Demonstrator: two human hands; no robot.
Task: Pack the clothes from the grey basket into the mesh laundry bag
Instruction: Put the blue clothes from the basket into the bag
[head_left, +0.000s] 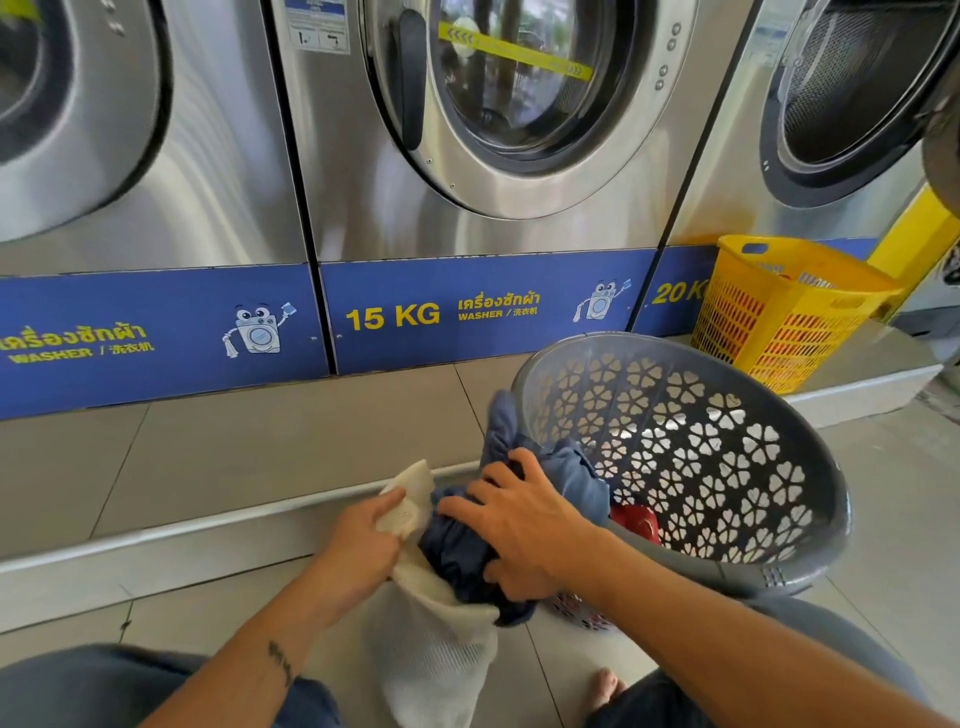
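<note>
A round grey basket (727, 467) with flower-shaped holes lies tipped toward me on the tiled floor at the right. A blue garment (566, 478) trails from its mouth into the white mesh laundry bag (436, 654) lying on the floor between my knees. My right hand (519, 525) presses down on the dark blue bundle at the bag's opening and grips it. My left hand (363, 545) pinches the bag's white rim and holds the mouth apart. A red item (636, 522) shows inside the basket behind my right wrist.
Steel washing machines (467, 156) with blue base panels stand on a raised tiled step (260, 457) ahead. A yellow laundry basket (784, 312) sits on the step at the right. My knees and a bare foot (605, 686) are at the bottom edge.
</note>
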